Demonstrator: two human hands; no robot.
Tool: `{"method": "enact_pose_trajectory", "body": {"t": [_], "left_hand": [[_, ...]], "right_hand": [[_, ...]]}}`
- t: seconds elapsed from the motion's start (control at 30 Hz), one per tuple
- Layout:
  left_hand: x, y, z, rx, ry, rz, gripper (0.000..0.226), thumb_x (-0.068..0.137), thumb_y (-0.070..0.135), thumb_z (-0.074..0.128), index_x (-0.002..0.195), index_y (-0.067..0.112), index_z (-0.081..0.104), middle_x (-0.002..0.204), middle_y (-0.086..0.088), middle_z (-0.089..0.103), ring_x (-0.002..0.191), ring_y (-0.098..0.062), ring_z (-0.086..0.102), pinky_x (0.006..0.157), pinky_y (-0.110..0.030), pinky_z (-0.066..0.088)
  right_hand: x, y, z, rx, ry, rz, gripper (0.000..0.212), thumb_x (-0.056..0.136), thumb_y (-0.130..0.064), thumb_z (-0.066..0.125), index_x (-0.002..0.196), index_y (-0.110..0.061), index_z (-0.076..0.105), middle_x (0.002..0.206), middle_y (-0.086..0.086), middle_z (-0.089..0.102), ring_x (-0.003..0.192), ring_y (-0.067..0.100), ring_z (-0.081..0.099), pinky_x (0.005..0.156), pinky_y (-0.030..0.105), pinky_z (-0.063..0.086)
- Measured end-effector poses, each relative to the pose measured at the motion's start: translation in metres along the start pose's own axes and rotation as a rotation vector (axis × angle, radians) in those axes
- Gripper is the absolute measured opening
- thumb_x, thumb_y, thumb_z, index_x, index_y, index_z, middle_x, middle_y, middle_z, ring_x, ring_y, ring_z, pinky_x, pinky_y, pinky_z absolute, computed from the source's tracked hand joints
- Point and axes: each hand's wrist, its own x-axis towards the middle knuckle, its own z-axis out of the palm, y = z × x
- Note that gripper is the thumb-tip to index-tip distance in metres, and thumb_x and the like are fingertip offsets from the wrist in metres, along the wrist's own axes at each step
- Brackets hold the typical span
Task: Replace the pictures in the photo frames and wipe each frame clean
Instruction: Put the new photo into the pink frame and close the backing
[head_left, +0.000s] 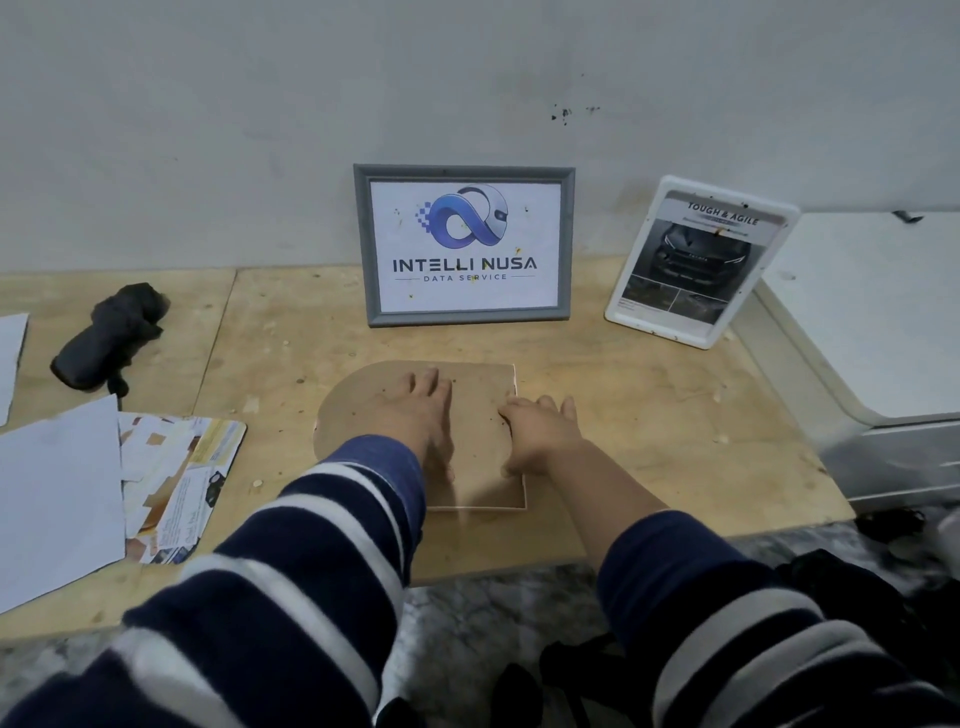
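Observation:
A photo frame lies face down in the middle of the wooden table, its brown backing board (478, 410) up, with a thin white rim showing at its right and near edges. My left hand (423, 415) lies flat on the board with straight fingers. My right hand (540, 434) rests at the board's right edge, fingers on the table beyond it and thumb side on the board. A grey frame (464, 244) with a logo print leans on the wall behind. A white frame (698, 260) with a car picture leans to its right. A black cloth (109, 338) lies at the left.
Loose white sheets (57, 493) and printed pictures (182, 478) are piled at the table's near left. A white cabinet (872, 322) stands against the table's right side. Dark bags (852, 592) lie on the patterned floor by my right arm.

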Motion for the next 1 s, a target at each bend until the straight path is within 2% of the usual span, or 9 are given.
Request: {"method": "enact_pose_trajectory", "body": {"t": [0.1,0.27,0.33,0.4,0.5,0.6,0.8,0.9,1.0], "left_hand": [[0.005,0.000,-0.003,0.057,-0.004,0.020,0.132,0.066,0.046,0.084,0.154,0.022,-0.011,0.161,0.003,-0.019,0.149,-0.026,-0.009,0.116,-0.056,0.017],[0.009,0.002,-0.011,0.072,-0.036,0.033,0.137,0.059,0.046,0.088,0.154,0.022,-0.008,0.162,0.004,-0.012,0.149,-0.026,-0.004,0.115,-0.055,0.020],[0.010,0.002,-0.014,0.049,-0.042,0.032,0.137,0.057,0.045,0.089,0.154,0.023,-0.005,0.162,0.006,-0.008,0.149,-0.026,-0.002,0.115,-0.054,0.023],[0.010,0.000,-0.016,0.033,-0.055,0.039,0.138,0.056,0.045,0.089,0.154,0.023,-0.004,0.162,0.007,-0.007,0.149,-0.026,0.000,0.114,-0.053,0.025],[0.009,-0.002,-0.014,0.038,-0.044,0.045,0.136,0.057,0.046,0.089,0.154,0.024,-0.004,0.162,0.007,-0.006,0.148,-0.025,0.002,0.115,-0.052,0.025],[0.010,-0.002,-0.012,0.010,-0.026,0.047,0.136,0.057,0.044,0.089,0.154,0.023,-0.004,0.162,0.007,-0.007,0.149,-0.025,0.001,0.117,-0.049,0.023],[0.017,-0.005,-0.005,-0.029,-0.004,0.063,0.138,0.057,0.042,0.090,0.154,0.023,-0.006,0.162,0.005,-0.008,0.148,-0.025,-0.001,0.119,-0.047,0.018],[0.014,-0.011,0.001,-0.073,0.004,0.087,0.133,0.060,0.042,0.087,0.154,0.025,-0.005,0.162,0.005,-0.008,0.149,-0.025,-0.004,0.120,-0.048,0.013],[0.003,-0.023,0.014,-0.100,0.065,0.081,0.118,0.068,0.048,0.080,0.154,0.028,0.001,0.162,0.003,-0.002,0.148,-0.025,0.001,0.118,-0.050,0.015]], "right_hand": [[0.003,0.001,-0.004,-0.065,0.019,-0.016,0.077,0.076,-0.028,0.074,0.143,-0.019,0.038,0.150,0.003,0.037,0.137,0.028,0.028,0.118,0.055,0.003],[0.007,0.005,-0.007,-0.026,0.011,-0.036,0.082,0.070,-0.038,0.080,0.139,-0.019,0.041,0.143,0.001,0.040,0.131,0.026,0.036,0.118,0.051,0.010],[0.011,0.005,-0.011,0.011,-0.006,-0.024,0.080,0.070,-0.033,0.080,0.137,-0.019,0.041,0.143,0.002,0.038,0.131,0.027,0.036,0.118,0.051,0.013],[0.018,0.003,-0.017,0.032,-0.024,-0.005,0.074,0.074,-0.020,0.075,0.140,-0.020,0.039,0.147,0.004,0.032,0.136,0.028,0.029,0.118,0.052,0.011],[0.027,-0.004,-0.022,0.029,-0.046,0.004,0.084,0.079,-0.003,0.064,0.151,-0.021,0.023,0.158,0.006,0.016,0.145,0.029,0.014,0.118,0.056,0.005],[0.032,-0.010,-0.023,-0.008,-0.090,-0.005,0.092,0.080,0.000,0.062,0.154,-0.022,0.011,0.161,0.006,0.004,0.148,0.028,0.003,0.118,0.057,-0.001],[0.040,-0.007,-0.024,-0.061,-0.078,0.016,0.097,0.076,-0.013,0.073,0.153,-0.024,0.014,0.160,0.002,0.014,0.145,0.028,0.017,0.114,0.060,-0.012],[0.036,-0.010,-0.020,-0.032,-0.057,0.024,0.092,0.079,0.000,0.060,0.153,-0.026,0.013,0.161,0.003,0.010,0.146,0.030,0.013,0.114,0.061,-0.010],[0.023,-0.017,-0.013,-0.052,-0.017,0.002,0.089,0.079,0.008,0.048,0.153,-0.025,0.013,0.161,0.006,0.007,0.147,0.031,0.003,0.115,0.060,-0.007]]}}
